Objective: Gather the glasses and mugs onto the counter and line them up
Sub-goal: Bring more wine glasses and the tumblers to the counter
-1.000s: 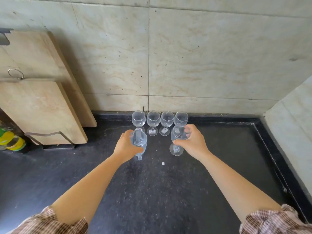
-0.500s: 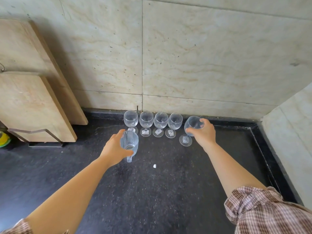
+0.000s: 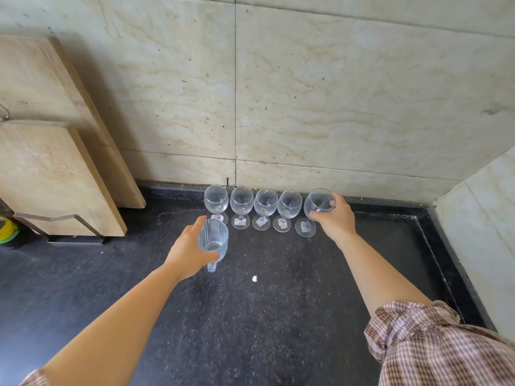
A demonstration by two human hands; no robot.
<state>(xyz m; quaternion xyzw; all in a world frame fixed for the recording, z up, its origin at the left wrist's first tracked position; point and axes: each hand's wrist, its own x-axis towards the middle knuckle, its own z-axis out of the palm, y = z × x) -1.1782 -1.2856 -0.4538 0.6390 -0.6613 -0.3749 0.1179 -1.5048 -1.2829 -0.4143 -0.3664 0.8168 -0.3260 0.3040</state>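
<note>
Several clear wine glasses stand in a row on the black counter against the back wall. At the row's right end, my right hand grips the bowl of one more wine glass; its foot rests on or just above the counter. My left hand holds a clear etched glass mug above the counter, in front of the row's left end, with its handle pointing toward me.
Two wooden cutting boards lean on the wall at the left in a metal rack. A yellow-green object sits at the far left edge. A white crumb lies mid-counter. A tiled side wall closes the right.
My right hand carried its wine glass from the middle to the right end of the row and lowered it there. My left hand kept the mug roughly in place.
</note>
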